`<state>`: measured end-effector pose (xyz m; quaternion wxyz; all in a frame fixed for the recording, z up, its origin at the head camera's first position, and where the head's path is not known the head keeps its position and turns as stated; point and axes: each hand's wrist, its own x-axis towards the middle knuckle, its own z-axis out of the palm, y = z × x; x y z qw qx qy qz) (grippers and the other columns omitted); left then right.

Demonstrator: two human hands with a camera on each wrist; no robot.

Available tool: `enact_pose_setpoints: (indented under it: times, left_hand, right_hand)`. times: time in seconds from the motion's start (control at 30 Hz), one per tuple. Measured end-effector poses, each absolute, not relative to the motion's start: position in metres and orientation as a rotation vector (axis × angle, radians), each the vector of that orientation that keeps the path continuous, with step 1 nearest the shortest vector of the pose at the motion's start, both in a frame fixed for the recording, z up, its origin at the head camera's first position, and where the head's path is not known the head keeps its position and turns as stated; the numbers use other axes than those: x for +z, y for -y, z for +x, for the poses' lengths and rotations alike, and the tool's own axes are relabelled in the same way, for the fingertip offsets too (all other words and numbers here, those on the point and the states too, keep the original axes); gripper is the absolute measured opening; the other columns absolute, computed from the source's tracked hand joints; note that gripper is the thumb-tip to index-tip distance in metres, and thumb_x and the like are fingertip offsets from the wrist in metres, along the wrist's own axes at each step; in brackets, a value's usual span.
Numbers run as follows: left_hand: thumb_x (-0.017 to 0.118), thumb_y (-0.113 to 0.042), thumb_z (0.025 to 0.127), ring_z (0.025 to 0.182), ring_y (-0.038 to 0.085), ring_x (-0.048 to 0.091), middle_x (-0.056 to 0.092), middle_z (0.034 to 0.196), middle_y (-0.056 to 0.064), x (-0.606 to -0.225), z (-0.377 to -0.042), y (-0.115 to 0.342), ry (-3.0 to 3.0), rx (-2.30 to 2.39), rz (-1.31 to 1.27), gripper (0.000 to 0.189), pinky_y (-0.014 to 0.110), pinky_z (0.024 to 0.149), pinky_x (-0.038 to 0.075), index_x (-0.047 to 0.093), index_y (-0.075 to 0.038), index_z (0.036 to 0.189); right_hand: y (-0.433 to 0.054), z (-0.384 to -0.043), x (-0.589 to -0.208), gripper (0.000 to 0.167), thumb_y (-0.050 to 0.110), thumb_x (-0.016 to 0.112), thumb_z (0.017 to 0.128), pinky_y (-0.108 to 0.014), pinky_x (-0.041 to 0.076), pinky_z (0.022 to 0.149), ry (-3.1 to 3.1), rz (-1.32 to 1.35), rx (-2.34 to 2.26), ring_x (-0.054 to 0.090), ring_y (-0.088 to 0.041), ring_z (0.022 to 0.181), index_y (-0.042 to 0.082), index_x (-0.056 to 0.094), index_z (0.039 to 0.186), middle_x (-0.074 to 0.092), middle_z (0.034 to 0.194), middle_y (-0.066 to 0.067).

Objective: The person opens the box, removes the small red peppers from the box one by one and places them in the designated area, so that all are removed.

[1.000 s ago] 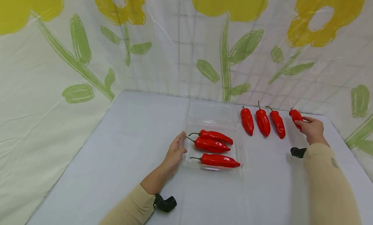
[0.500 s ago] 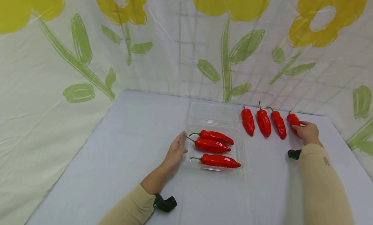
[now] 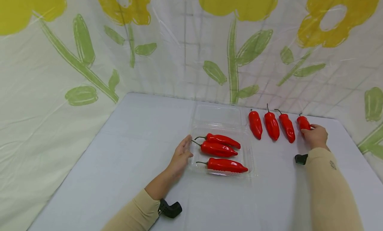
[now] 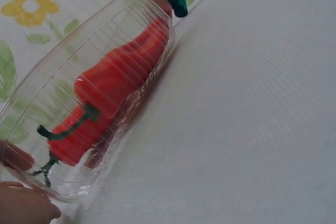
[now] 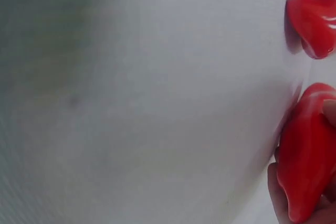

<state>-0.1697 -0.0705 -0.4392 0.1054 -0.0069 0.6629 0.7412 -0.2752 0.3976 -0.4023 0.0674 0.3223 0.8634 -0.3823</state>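
Note:
A clear plastic clamshell box [image 3: 251, 159] lies with its lid folded back, holding a few red peppers [image 3: 227, 165] with green stems. My left hand [image 3: 178, 156] rests against the box's left side, fingers fairly straight; in the left wrist view that hand [image 4: 23, 205] touches the box's corner. At the far right, my right hand [image 3: 316, 137] holds another red pepper [image 3: 303, 122] between thumb and fingers. In the right wrist view this pepper [image 5: 305, 153] has a thumb on one side and fingers curled on the other. Its lower part is hidden by the hand in the head view.
Three more red peppers stand in a row right of the box: one by the lid [image 3: 255, 124], one in the middle [image 3: 271, 126], one nearest my right hand [image 3: 287, 127]. The white table [image 3: 128, 137] meets a flower-print curtain [image 3: 167, 71] at the back.
My right hand has come slightly left and toward me with the pepper, then barely moved in the last half second. The left hand and the box have stayed in place.

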Motion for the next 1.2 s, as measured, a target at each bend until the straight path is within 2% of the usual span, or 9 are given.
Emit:
enact_pose_setpoints:
  times: [0.3, 1.07, 1.17, 1.2]
  left_hand:
    - [0.031, 0.015, 0.076, 0.145, 0.028, 0.008, 0.015, 0.156, 0.016, -0.4386, -0.1687, 0.0708, -1.934, 2.213, 0.018, 0.073, 0.042, 0.118, 0.008, 0.017, 0.002, 0.147]
    - [0.032, 0.015, 0.075, 0.145, 0.029, 0.008, 0.016, 0.155, 0.016, -0.4387, -0.168, 0.0715, -1.946, 2.209, 0.023, 0.074, 0.043, 0.118, 0.008, 0.018, 0.002, 0.146]
    - [0.033, 0.015, 0.075, 0.145, 0.029, 0.008, 0.016, 0.156, 0.016, -0.438, -0.1676, 0.0715, -1.951, 2.2, 0.014, 0.074, 0.044, 0.117, 0.009, 0.018, 0.002, 0.146]
    - [0.033, 0.015, 0.075, 0.145, 0.029, 0.008, 0.016, 0.155, 0.016, -0.4379, -0.1676, 0.0716, -1.953, 2.198, 0.01, 0.074, 0.044, 0.117, 0.009, 0.018, 0.002, 0.147]
  right_hand:
    - [-0.3953, -0.2736, -0.4026, 0.076, 0.033, 0.048, 0.092, -0.055, 0.034, 0.105, -2.611, 0.925, -1.133, 0.019, -0.047, 0.136, -0.005, 0.01, 0.146, 0.014, 0.15, -0.03]
    - [-0.3923, -0.2713, -0.4007, 0.076, 0.034, 0.047, 0.093, -0.057, 0.032, 0.106, -2.626, 0.929, -1.094, 0.018, -0.047, 0.136, -0.006, 0.011, 0.146, 0.015, 0.149, -0.031]
    - [-0.3917, -0.273, -0.3981, 0.076, 0.039, 0.044, 0.093, -0.055, 0.034, 0.106, -2.614, 0.967, -1.136, 0.02, -0.045, 0.137, -0.005, 0.013, 0.146, 0.016, 0.15, -0.029]
    - [-0.393, -0.275, -0.3985, 0.076, 0.041, 0.043, 0.093, -0.052, 0.042, 0.1, -2.614, 0.983, -1.142, 0.022, -0.044, 0.136, -0.003, 0.013, 0.147, 0.017, 0.151, -0.028]
